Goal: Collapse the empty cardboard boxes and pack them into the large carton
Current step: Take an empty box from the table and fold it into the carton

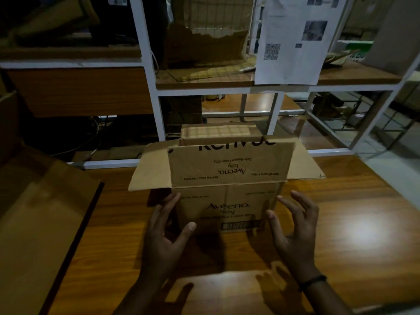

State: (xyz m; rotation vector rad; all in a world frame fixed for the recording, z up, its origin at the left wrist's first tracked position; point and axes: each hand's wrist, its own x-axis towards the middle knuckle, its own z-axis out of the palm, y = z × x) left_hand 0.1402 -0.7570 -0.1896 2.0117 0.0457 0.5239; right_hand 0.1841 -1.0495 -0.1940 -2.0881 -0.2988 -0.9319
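A brown cardboard box [227,201] printed "Aveeno baby" stands upright on the wooden table [352,223], its top flaps spread open. My left hand [163,233] is at the box's left front corner, fingers spread, fingertips near or touching the left side. My right hand [295,230] hovers just off the right front corner with fingers spread and holds nothing. A large carton [41,223] lies at the left edge of the view, its wide flap slanting over the table's left end.
A white metal shelf frame [159,105] with wooden shelves rises behind the table. A printed sheet with a QR code [293,42] hangs from it. Torn cardboard [204,48] lies on the middle shelf. Another cardboard piece [220,131] sits right behind the box.
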